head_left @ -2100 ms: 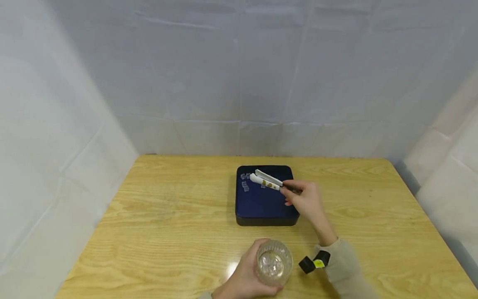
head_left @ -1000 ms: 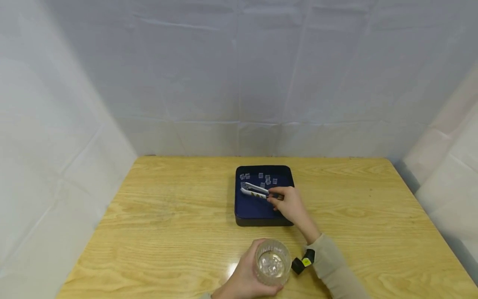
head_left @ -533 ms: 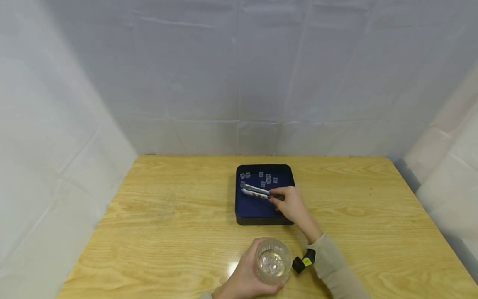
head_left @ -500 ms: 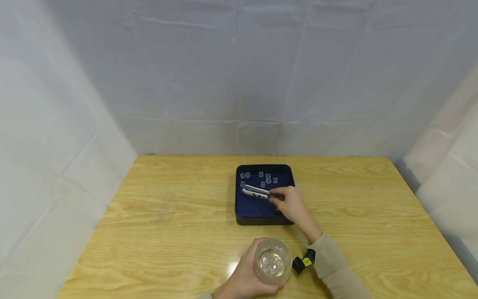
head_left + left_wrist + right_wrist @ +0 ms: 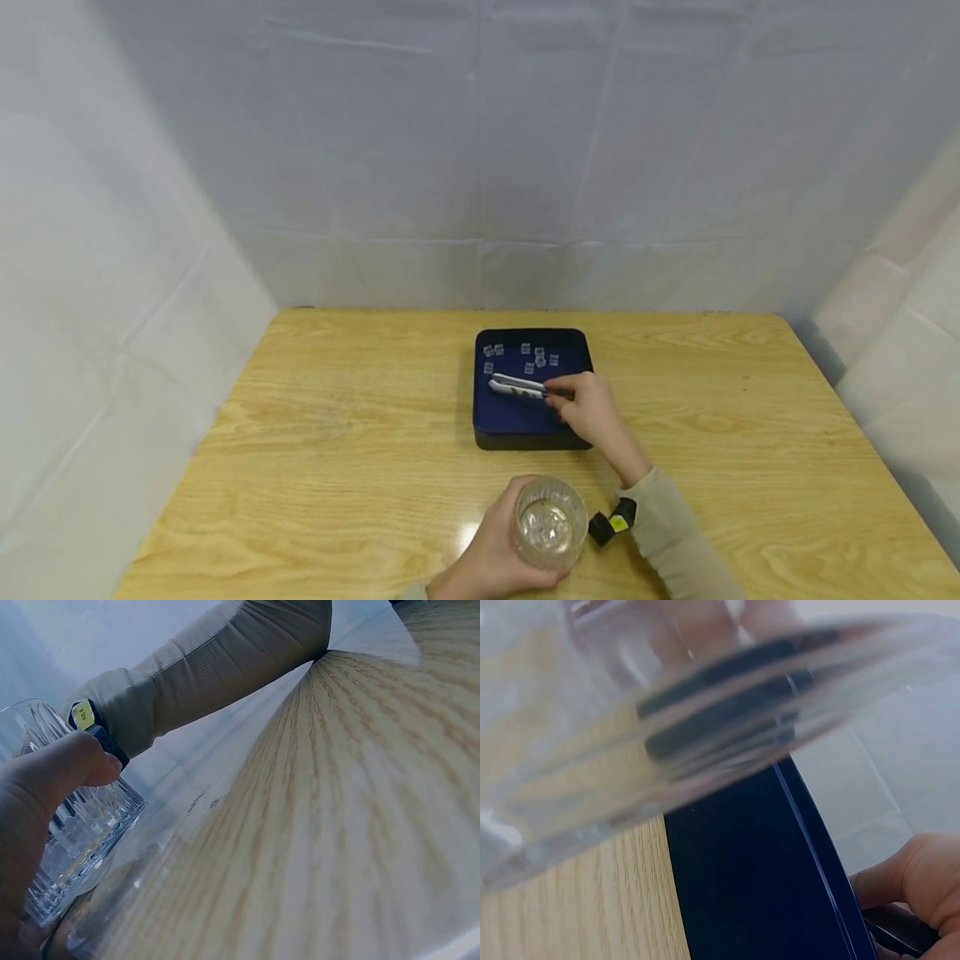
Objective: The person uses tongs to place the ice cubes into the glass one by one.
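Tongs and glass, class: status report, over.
Right hand pinching tongs at blue tray. Left hand gripping glass, clear pieces inside. More pieces in tray, beyond tongs. Nothing visibly blocking tongs.

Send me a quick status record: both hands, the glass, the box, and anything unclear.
Left hand: grips the glass
Right hand: fingers pinch the white tongs near their handle end
Tongs: tips point left, over the box's inside
Box: dark blue, on the wooden table, beyond the glass
Clear pieces: several, mostly in the box's far half
Unclear: whether the tongs hold a piece; how many pieces the glass contains, if any
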Motion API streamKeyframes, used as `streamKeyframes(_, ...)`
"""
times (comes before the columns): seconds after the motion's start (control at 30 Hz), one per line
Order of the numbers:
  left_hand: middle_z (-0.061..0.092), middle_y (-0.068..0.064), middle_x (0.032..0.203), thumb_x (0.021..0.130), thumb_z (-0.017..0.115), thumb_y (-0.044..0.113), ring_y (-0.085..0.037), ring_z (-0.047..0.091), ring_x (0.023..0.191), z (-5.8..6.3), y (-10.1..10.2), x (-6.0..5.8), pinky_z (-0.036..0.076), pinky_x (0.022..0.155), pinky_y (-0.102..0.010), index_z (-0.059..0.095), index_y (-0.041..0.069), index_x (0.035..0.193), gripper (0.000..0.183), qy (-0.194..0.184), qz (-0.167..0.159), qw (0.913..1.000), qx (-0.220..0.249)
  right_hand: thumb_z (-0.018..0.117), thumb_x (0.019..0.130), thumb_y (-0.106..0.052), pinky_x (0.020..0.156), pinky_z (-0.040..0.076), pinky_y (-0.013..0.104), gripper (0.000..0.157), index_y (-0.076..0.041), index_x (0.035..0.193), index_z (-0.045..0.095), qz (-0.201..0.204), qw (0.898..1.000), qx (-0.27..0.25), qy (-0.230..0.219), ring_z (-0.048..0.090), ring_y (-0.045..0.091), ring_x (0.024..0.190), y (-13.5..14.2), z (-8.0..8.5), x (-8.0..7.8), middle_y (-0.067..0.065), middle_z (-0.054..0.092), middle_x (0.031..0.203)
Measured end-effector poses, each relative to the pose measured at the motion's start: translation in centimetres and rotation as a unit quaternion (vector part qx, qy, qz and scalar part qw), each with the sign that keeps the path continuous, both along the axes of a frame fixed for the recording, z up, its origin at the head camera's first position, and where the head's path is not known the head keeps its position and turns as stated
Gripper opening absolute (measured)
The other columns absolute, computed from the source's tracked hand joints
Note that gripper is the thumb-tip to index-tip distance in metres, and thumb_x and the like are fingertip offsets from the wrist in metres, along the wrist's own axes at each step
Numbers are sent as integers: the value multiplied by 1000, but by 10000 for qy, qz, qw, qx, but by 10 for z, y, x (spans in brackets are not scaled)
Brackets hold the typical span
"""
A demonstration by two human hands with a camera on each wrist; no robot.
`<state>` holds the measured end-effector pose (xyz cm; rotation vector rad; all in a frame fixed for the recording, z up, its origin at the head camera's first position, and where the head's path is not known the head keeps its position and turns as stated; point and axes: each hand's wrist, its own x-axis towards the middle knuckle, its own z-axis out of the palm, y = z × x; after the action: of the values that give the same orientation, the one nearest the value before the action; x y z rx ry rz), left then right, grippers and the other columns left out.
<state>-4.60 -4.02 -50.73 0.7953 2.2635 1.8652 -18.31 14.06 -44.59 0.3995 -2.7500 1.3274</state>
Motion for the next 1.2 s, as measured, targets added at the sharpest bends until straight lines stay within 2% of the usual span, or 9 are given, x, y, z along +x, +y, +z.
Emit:
streamKeyframes(0.1, 59, 2, 128, 63, 92, 14, -18, 60, 114, -1, 0, 0, 51, 97, -38, 42, 24, 139, 91, 140, 26, 9999, -3, 71, 85, 3, 47, 51, 22, 17, 4, 102, 75, 13, 10000, 6, 58, 59, 8, 51, 0, 0, 0, 10, 72, 76)
streamKeyframes(0.57, 58, 3, 130, 62, 93, 13, -20, 59, 114, -1, 1, 0, 51, 98, -37, 42, 25, 138, 92, -15, -18, 10000, 49, 71, 87, 3, 50, 54, 24, 19, 4, 106, 74, -22, 9992, -324, -219, 65, 18, 55, 6, 8, 7, 14, 73, 81)
streamKeyframes(0.9, 58, 3, 130, 62, 93, 12, -21, 60, 115, -5, 2, -2, 51, 98, -37, 42, 24, 139, 93, 67, -106, 9998, 132, 71, 85, 6, 49, 55, 24, 20, 6, 105, 74, -37, 9988, -483, -56, 64, 20, 54, 15, 21, 15, 17, 71, 78)
streamKeyframes(1.07, 58, 1, 130, 63, 92, 12, -21, 60, 115, -4, 2, -2, 50, 98, -38, 42, 24, 138, 91, 13, -126, 9998, 156, 71, 86, 4, 52, 57, 31, 21, 5, 107, 74, -74, 9985, -536, -95, 64, 18, 55, 21, 29, 21, 15, 72, 81)
streamKeyframes(1.2, 58, 1, 130, 63, 92, 12, -22, 59, 115, -3, 1, -2, 50, 98, -38, 43, 23, 138, 90, 40, -109, 9998, 150, 70, 87, 3, 55, 59, 39, 22, 5, 109, 73, -61, 9977, -631, -224, 66, 22, 57, 28, 38, 25, 15, 72, 84)
